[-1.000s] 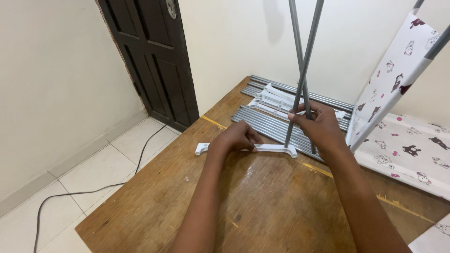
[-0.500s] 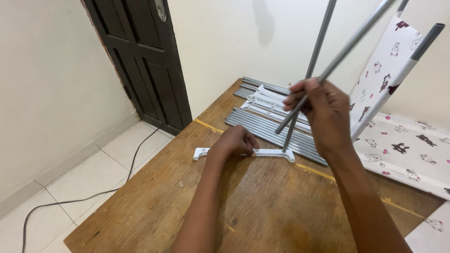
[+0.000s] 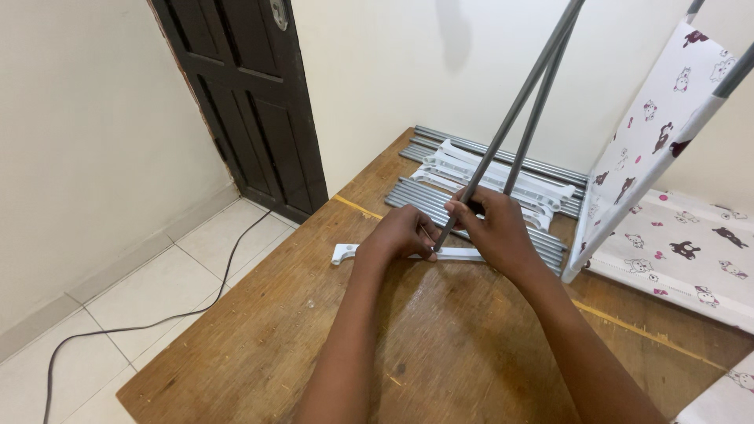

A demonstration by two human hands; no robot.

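One wooden table fills the room's corner, one dark door beyond it. Two grey metal rods rise slanting (crossing near the top), both gripped low by the closed right hand. The left hand presses one white plastic connector flat on the tabletop.

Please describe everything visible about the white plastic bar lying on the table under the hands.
The white plastic connector bar lies flat on the bare wooden table, in front of the stack of grey metal rods. It is long and narrow, with a small notched foot at its left end. The left hand presses on its middle, while the right hand sets the lower end of a grey rod onto it.
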